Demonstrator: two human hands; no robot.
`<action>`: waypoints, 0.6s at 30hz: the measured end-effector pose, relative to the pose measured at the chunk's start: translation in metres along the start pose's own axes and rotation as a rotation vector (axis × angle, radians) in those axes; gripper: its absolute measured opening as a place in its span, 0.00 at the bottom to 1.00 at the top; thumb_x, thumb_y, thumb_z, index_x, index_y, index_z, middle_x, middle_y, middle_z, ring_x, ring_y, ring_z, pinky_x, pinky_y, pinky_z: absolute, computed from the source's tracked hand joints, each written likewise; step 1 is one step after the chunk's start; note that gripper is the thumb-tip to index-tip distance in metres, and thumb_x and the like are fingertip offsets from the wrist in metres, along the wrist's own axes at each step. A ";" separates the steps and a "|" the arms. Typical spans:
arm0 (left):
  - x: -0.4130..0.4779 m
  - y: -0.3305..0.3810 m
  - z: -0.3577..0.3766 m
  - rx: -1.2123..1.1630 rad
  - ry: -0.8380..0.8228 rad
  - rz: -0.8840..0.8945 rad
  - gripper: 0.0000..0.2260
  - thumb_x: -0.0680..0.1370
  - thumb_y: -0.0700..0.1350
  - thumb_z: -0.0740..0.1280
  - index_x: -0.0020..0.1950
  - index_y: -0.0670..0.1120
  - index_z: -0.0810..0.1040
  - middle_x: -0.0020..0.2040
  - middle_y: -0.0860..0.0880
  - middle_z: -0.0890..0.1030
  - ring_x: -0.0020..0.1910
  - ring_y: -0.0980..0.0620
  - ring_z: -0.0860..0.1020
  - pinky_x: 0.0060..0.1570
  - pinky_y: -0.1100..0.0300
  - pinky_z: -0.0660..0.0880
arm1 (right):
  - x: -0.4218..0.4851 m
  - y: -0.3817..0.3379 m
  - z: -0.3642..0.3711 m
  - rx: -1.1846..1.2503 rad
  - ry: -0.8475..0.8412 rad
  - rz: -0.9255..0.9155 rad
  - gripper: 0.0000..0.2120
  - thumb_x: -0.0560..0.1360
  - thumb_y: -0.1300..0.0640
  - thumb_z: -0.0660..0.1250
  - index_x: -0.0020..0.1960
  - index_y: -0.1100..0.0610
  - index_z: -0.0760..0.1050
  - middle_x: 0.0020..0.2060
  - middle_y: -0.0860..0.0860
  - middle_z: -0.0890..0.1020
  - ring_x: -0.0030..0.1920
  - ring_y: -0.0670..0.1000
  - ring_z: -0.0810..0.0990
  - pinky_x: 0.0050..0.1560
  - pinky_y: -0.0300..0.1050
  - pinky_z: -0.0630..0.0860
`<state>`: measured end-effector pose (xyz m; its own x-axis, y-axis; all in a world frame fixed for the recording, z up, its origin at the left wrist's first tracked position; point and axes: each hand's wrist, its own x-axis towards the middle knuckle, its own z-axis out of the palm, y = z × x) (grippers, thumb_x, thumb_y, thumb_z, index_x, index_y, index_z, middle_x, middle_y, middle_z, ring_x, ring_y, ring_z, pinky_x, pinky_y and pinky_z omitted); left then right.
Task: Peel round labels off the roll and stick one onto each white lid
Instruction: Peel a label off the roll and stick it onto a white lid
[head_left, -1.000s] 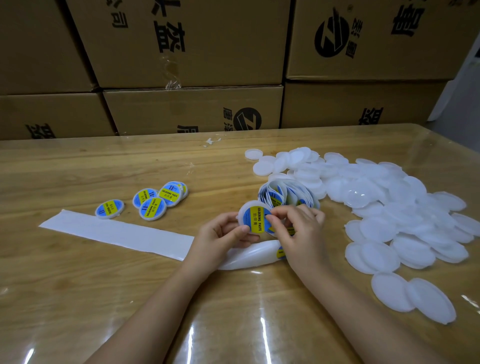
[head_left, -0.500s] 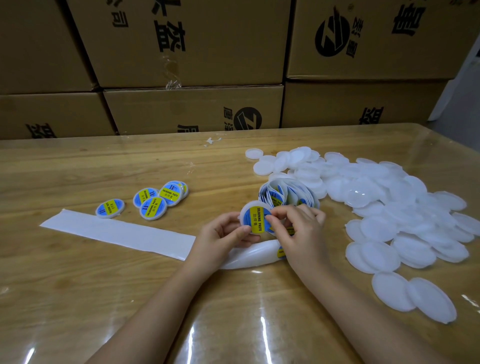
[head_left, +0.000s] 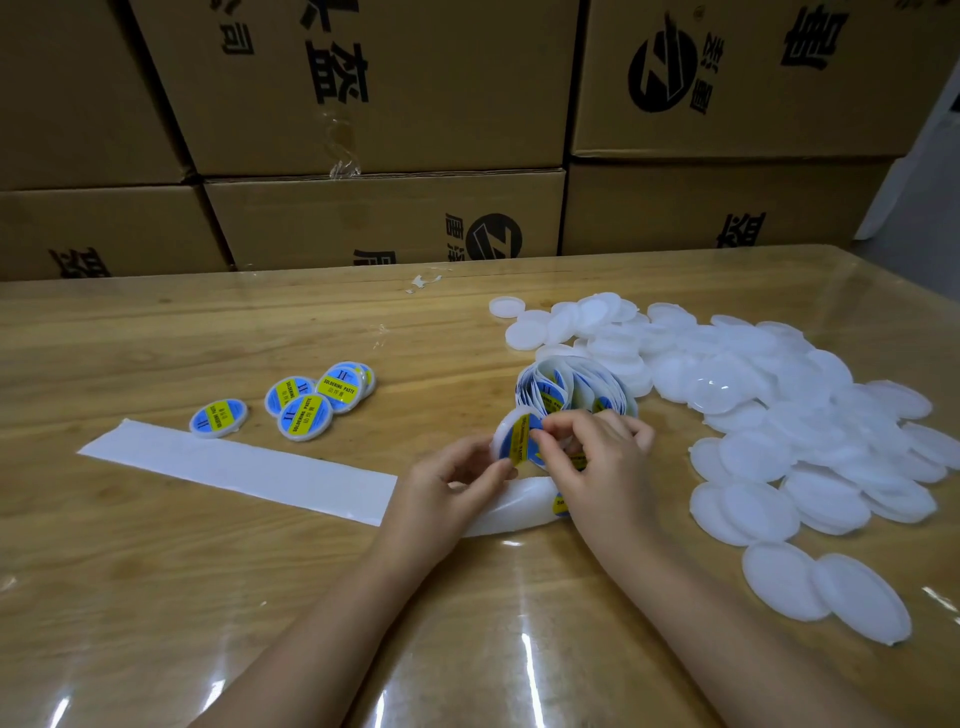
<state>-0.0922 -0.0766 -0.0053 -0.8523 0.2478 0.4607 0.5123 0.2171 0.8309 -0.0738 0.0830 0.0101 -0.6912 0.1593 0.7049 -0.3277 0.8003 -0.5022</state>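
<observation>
Barely anything differs from a second ago: the left hand (head_left: 447, 488) still pinches the white lid (head_left: 505, 427) by its near-left edge, holding it tilted above the surface (head_left: 156, 597), just in front of the label roll (head_left: 571, 382). The right hand (head_left: 605, 467) grips the lid's right side, and its curled fingers (head_left: 556, 428) now cover more of the blue and yellow label (head_left: 519, 444), which suggests rubbing down rather than placing. This lid looks nearly done and would likely join the labelled lids (head_left: 306, 402) at far left. The bare lids (head_left: 779, 415) heaped on the right lie unchanged, so most of the job remains. The backing strip (head_left: 234, 467) trails left
</observation>
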 end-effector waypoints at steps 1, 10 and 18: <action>-0.001 0.000 0.001 0.099 0.016 0.078 0.03 0.74 0.46 0.69 0.47 0.50 0.81 0.38 0.52 0.83 0.38 0.56 0.81 0.42 0.62 0.77 | 0.000 0.000 0.000 -0.012 0.008 -0.001 0.04 0.70 0.55 0.70 0.39 0.55 0.79 0.28 0.44 0.75 0.33 0.49 0.75 0.49 0.45 0.61; -0.001 0.005 -0.001 0.326 0.093 0.374 0.07 0.75 0.43 0.66 0.46 0.41 0.81 0.39 0.51 0.82 0.36 0.57 0.78 0.37 0.57 0.76 | -0.001 -0.004 -0.001 -0.107 0.009 -0.006 0.05 0.71 0.52 0.69 0.43 0.54 0.80 0.31 0.44 0.79 0.38 0.50 0.77 0.52 0.44 0.60; 0.004 0.013 0.001 -0.393 0.085 -0.199 0.07 0.73 0.45 0.69 0.48 0.44 0.79 0.42 0.49 0.85 0.42 0.50 0.84 0.40 0.64 0.77 | 0.001 -0.001 -0.004 -0.025 -0.062 -0.017 0.16 0.76 0.45 0.60 0.57 0.53 0.76 0.41 0.44 0.79 0.43 0.49 0.77 0.58 0.48 0.61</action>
<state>-0.0893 -0.0721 0.0072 -0.9442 0.1559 0.2900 0.2721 -0.1267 0.9539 -0.0712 0.0843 0.0132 -0.7243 0.1101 0.6806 -0.3242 0.8168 -0.4772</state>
